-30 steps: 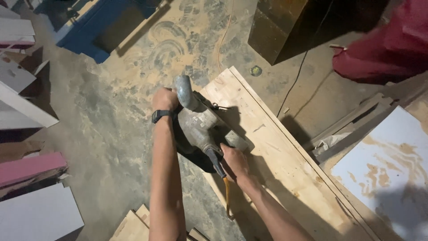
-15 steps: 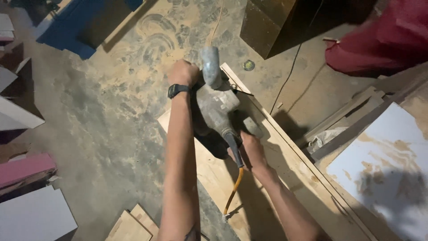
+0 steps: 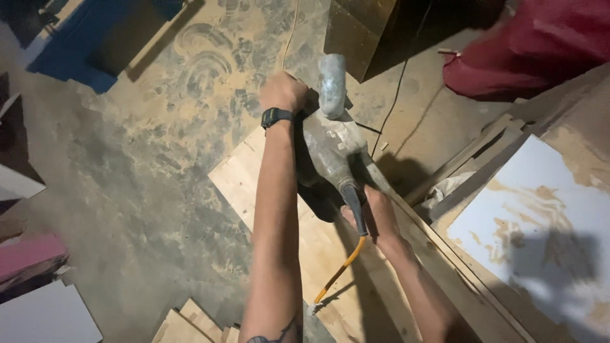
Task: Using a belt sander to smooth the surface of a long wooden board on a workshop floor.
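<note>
Grey and dusty, the power saw (image 3: 333, 149) sits on the pale wooden board (image 3: 254, 181) that lies flat on the sawdust-covered concrete floor (image 3: 146, 159), and you have both hands on it. Your left hand (image 3: 284, 91), with a black wristwatch (image 3: 277, 116) just behind it, is clenched around the grip at the saw's far end, beside the rounded grey motor housing (image 3: 332, 76). Your right hand (image 3: 375, 213) is wrapped around the rear handle at the near end, fingers closed tight, right where the black and orange cable (image 3: 343, 263) leaves the tool and trails down across the board. Just to your right, long wooden strips (image 3: 445, 254) run diagonally alongside the board, and past them lies a white panel (image 3: 540, 222) smeared with sawdust. A red cloth (image 3: 540, 51) lies in the top right corner, a blue frame (image 3: 70, 60) in the top left, and a few small wood offcuts (image 3: 190, 324) sit near your left elbow.
</note>
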